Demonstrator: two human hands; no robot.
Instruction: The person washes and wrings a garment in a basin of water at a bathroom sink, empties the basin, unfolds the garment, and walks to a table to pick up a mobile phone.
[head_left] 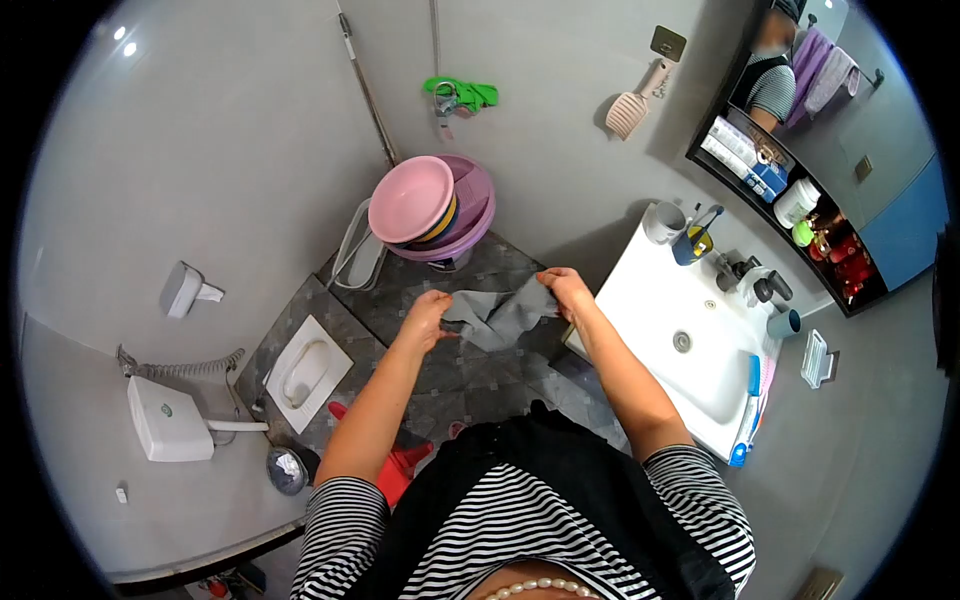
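Note:
A thin grey cloth (497, 319) is stretched between my two hands over the dark tiled floor, sagging in the middle. My left hand (428, 322) pinches its left end, the fingers closed on it. At the cloth's right end, near the sink's left edge, my right hand (567, 292) grips the upper corner with closed fingers. Beyond the hands stand a pink basin (411, 199) and a purple tub (476, 205), stacked in the corner.
The white sink (690, 375) is on the right, with a grey cup (664, 222) and bottles along its back edge. A squat toilet (311, 374) lies at left beside a bin (288, 471). A mirror cabinet (790, 230) overhangs the upper right.

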